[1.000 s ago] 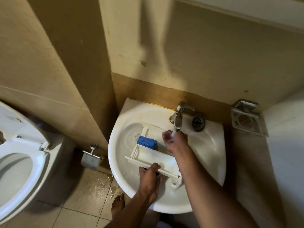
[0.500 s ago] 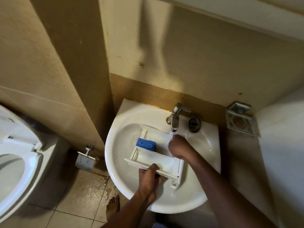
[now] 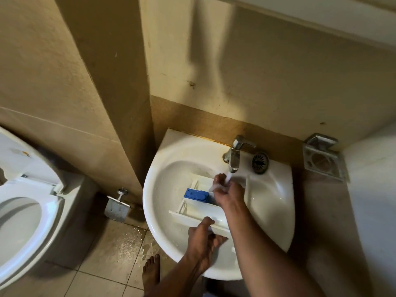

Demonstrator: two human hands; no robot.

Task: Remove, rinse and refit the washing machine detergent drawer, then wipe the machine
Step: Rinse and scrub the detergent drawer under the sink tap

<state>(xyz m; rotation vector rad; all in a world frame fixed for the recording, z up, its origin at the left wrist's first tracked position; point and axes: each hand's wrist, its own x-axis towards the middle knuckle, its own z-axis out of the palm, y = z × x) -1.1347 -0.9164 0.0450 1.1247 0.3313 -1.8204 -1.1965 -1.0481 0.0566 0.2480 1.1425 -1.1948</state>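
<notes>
The white detergent drawer (image 3: 200, 207) with its blue insert (image 3: 196, 194) lies across the white washbasin (image 3: 270, 202). My left hand (image 3: 203, 239) grips the drawer's front panel at the near rim of the basin. My right hand (image 3: 225, 190) is inside the drawer's back compartment, directly under the running water from the chrome tap (image 3: 235, 154). Its fingers are curled against the drawer's inside, and the water blurs what they touch.
A toilet (image 3: 27, 211) with its lid up stands at the left. A metal paper holder (image 3: 116, 207) hangs low on the wall. A drain strainer (image 3: 260, 162) lies beside the tap. A chrome soap holder (image 3: 323, 159) is fixed at the right. The floor tiles (image 3: 120, 249) are wet; my bare foot (image 3: 151, 273) stands there.
My right hand has moved left and further into the drawer, under the water stream. My left hand keeps its hold on the front panel. The camera has shifted slightly.
</notes>
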